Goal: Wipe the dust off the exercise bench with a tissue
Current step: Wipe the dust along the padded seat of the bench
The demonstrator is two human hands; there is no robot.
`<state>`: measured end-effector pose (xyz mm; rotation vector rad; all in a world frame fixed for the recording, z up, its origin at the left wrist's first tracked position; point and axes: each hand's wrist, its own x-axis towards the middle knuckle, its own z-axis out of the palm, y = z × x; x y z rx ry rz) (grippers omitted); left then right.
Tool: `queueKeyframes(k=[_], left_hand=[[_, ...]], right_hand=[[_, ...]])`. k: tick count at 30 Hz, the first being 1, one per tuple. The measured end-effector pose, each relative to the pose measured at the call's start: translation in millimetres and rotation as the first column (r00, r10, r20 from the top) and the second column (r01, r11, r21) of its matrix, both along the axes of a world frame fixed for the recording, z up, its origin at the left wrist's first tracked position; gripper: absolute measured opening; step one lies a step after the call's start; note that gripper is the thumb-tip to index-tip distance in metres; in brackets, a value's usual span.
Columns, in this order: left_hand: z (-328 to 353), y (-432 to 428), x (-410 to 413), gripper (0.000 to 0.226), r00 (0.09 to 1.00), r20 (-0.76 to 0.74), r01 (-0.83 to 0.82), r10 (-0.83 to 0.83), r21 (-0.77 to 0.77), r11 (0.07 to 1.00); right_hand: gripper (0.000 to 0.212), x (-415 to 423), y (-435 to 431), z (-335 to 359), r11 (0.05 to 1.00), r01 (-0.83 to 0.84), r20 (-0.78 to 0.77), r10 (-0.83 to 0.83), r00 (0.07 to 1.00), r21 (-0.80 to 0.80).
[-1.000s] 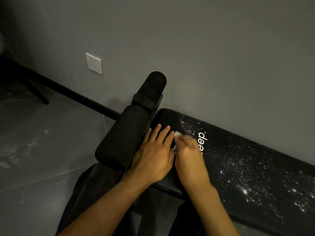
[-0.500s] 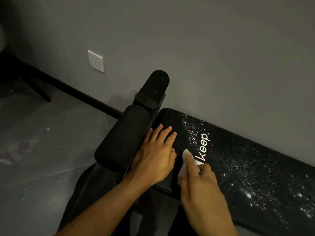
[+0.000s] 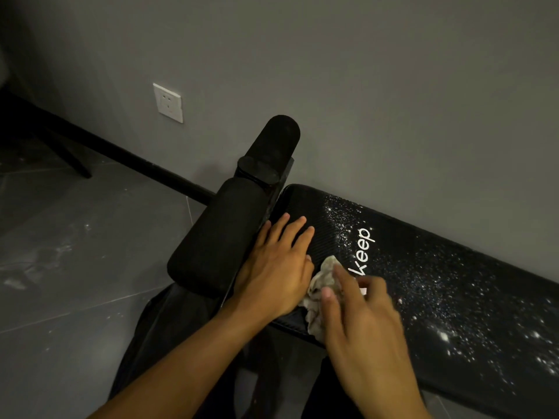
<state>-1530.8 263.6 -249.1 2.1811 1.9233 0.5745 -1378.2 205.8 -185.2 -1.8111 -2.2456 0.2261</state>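
One black padded exercise bench (image 3: 423, 282), one crumpled white tissue (image 3: 325, 276) and two black foam rollers (image 3: 217, 237) (image 3: 276, 143) are counted. Two hands (image 3: 275, 273) (image 3: 363, 322) are seen.

1 wide-angle view, worn on the head, looks forward and steeply down from close above the near end of the surface (image 3: 453, 282), facing the grey wall (image 3: 363, 86), with the floor (image 3: 75, 267) at its left.
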Motion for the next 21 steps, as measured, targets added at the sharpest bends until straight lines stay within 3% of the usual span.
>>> queueKeyframes(k=[3,7,11,14,17,21], left_hand=[[0.1,-0.2,1.4,0.071,1.0,0.012,-0.003,0.003,-0.005,1.0],[-0.1,-1.0,0.6,0.071,1.0,0.026,0.007,-0.006,-0.005,1.0],[0.8,-1.5,2.4,0.067,0.999,0.046,-0.019,0.018,0.008,1.0],[0.4,-2.4,1.5,0.068,0.997,0.072,-0.007,0.007,0.009,1.0],[-0.5,-2.3,0.3,0.068,0.998,0.068,-0.013,0.011,0.029,1.0],[-2.9,-0.8,0.8,0.065,0.997,0.082,-0.014,0.011,0.037,0.999]], right_hand=[[0.057,-14.5,11.6,-18.8,1.0,-0.002,0.051,0.002,0.999,0.008],[0.035,-27.5,45.7,-32.6,0.994,-0.055,-0.012,0.057,0.998,0.091],[0.037,-33.8,87.1,-33.2,0.995,0.001,-0.004,-0.001,1.0,0.1],[0.036,-28.3,72.1,-33.8,0.986,-0.039,0.061,0.03,0.998,0.161],[0.033,-19.8,52.1,-32.2,0.99,-0.092,0.026,0.09,0.996,0.111],[0.022,-32.7,106.1,-31.2,0.987,-0.081,0.024,0.078,0.997,0.137]])
